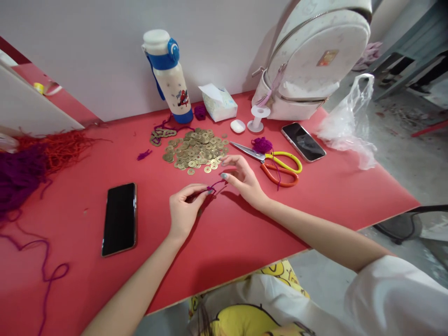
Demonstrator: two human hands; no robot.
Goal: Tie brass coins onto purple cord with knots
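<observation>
My left hand (187, 207) is closed in a pinch on a short strand of purple yarn (219, 183) just above the red table. A small knot or loop shows at its fingertips. To the right, my right hand (247, 182) has its fingers curved and apart, with the thumb beside the yarn's free end. Beyond both hands lies a pile of brass-coloured coins (199, 147) with holes in their middles. Scissors (269, 161) with yellow and orange handles lie to the right of the pile, a small purple yarn ball (262, 145) against them.
A black phone (119, 219) lies left, another phone (304, 142) right. Behind the coins stand a bottle (170, 77), a tissue pack (220, 105), a white spool (258, 119) and a white backpack (315, 60). Purple yarn (21, 177) and red yarn (66, 149) spread at left.
</observation>
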